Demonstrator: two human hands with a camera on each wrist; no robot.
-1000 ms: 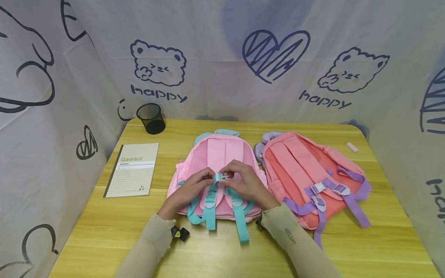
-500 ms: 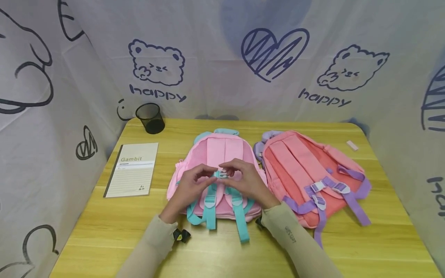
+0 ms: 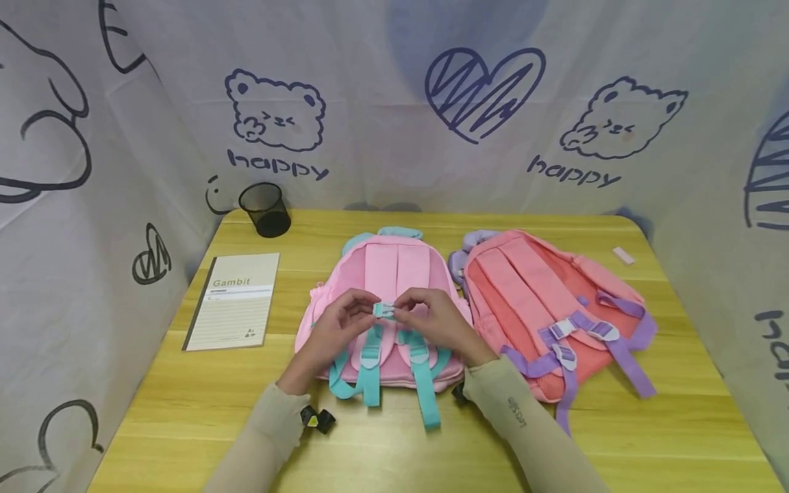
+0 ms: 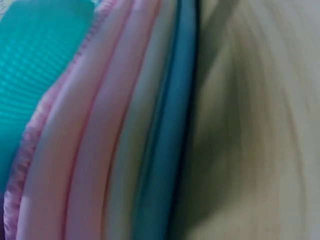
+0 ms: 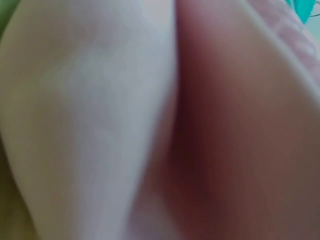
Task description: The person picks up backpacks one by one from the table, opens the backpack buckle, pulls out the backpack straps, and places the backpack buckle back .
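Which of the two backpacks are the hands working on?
The light pink backpack with teal straps; both hands pinch its teal chest buckle. The coral backpack with purple straps lies untouched.

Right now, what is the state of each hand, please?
Left hand: pinches the teal buckle.
Right hand: pinches the same buckle, over the pink backpack.

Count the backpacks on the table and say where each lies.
2. The pink backpack lies at the middle under both hands; the coral backpack lies to its right, close beside it.
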